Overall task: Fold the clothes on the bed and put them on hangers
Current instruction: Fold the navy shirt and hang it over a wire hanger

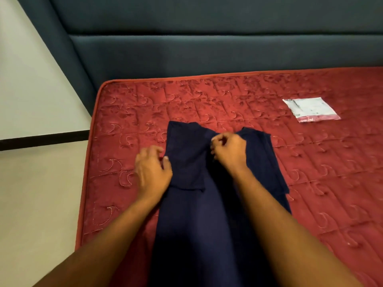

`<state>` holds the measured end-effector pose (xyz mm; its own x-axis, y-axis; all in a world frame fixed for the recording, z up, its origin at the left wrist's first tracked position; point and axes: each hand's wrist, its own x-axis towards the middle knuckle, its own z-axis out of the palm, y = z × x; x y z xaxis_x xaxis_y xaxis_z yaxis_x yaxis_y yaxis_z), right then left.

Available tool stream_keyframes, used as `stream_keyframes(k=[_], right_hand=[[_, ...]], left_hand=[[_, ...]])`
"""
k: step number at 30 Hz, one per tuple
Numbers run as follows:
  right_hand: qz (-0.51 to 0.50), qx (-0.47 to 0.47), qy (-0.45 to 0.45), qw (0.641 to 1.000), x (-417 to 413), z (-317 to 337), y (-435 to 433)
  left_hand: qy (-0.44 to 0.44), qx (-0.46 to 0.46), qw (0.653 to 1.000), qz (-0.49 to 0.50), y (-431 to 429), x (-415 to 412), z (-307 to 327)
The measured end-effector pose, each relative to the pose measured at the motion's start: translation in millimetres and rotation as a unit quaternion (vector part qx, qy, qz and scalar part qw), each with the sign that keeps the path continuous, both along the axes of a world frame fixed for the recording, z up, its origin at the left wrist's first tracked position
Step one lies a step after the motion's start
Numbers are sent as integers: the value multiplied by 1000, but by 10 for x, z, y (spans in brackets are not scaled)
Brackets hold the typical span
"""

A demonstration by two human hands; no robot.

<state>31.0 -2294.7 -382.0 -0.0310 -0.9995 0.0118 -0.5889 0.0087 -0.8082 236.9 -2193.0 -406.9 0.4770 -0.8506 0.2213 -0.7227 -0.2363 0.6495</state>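
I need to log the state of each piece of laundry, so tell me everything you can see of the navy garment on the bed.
The navy garment is a plain dark blue cloth, matte and soft-looking, lying flat on the red quilted mattress near its left edge. It runs lengthwise away from the person, its near end out of frame. One side panel is folded inward over the middle. The left hand grips its left edge; the right hand pinches cloth near the far end. Its exact type cannot be told.

Both forearms outstretched, fingers curled
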Motion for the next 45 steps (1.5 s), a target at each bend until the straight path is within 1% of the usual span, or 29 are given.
stream_keyframes(k=[1, 2, 3, 4, 6, 7, 10, 12, 14, 15, 17, 18, 19, 21, 22, 23, 25, 26, 27, 29, 31, 34, 36, 39, 40, 41, 42, 44, 45], right_hand=[[-39, 40, -11, 998, -24, -46, -204], [-57, 78, -16, 995, -16, -74, -349], [-57, 104, -9, 993, 16, -99, -468], [-50, 124, 6, 991, 61, -119, -567], [-25, 129, 36, 991, 155, -126, -681], [-19, 111, 57, 992, 198, -143, -739], [-47, 61, 100, 992, 198, -205, -901], [-69, 61, 85, 992, 188, -261, -933], [-97, 42, 63, 992, 218, -253, -822], [-106, 9, 75, 991, 226, -207, -691], [-89, -104, 156, 978, 210, -149, -328], [-51, -151, 187, 969, 191, -167, -111], [-1, -168, 212, 963, 186, -230, 115], [81, -120, 280, 949, 115, -424, 532], [93, -92, 306, 943, 74, -509, 718], [92, -80, 314, 941, 65, -567, 880], [54, -88, 274, 956, 78, -558, 1091], [42, -97, 246, 963, 100, -532, 1157], [44, -113, 236, 964, 122, -507, 1193], [78, -126, 272, 951, 158, -481, 1241], [71, -117, 276, 951, 152, -518, 1271], [53, -105, 253, 960, 75, -562, 1295], [63, -92, 205, 972, 16, -534, 1312], [6, -36, 71, 997, -31, -468, 1291], [-19, -33, 54, 998, -50, -456, 1227], [-33, -55, 66, 996, -71, -449, 1110], [-28, -90, 98, 991, -77, -448, 958], [46, -136, 177, 974, -102, -419, 580], [111, -125, 228, 959, -109, -417, 400]], left_hand=[[-30, -47, 997, -60, 64, -108, 28], [-27, -66, 988, -141, 112, -216, 17], [-30, -46, 975, -218, 136, -318, -21], [-61, -3, 960, -272, 150, -427, -84], [-149, 65, 935, -314, 186, -594, -236], [-164, 64, 931, -319, 202, -638, -293], [-160, 1, 929, -335, 230, -704, -363], [-183, -35, 918, -350, 262, -711, -329], [-163, -68, 918, -355, 311, -683, -242], [-142, -84, 923, -347, 338, -661, -196], [-126, -102, 936, -311, 340, -579, -195], [-126, -98, 943, -292, 330, -521, -216], [-125, -84, 949, -278, 317, -453, -252], [-128, -49, 956, -258, 249, -352, -289], [-144, -28, 958, -247, 190, -321, -253], [-169, -14, 958, -233, 121, -282, -203], [-201, -40, 952, -226, -95, -259, -94], [-206, -56, 946, -245, -223, -260, -64], [-210, -37, 937, -276, -371, -255, -54], [-247, 96, 909, -322, -645, -192, -111], [-302, 225, 878, -297, -863, -60, -213], [-304, 303, 874, -226, -1007, 38, -215], [-311, 299, 879, -202, -1002, -43, -141], [-287, 174, 914, -226, -758, -228, -89], [-274, 139, 920, -245, -634, -296, -99], [-255, 127, 923, -258, -491, -351, -123], [-236, 141, 924, -267, -334, -382, -172], [-221, 198, 913, -279, -58, -432, -311], [-224, 220, 907, -280, 67, -417, -388]])
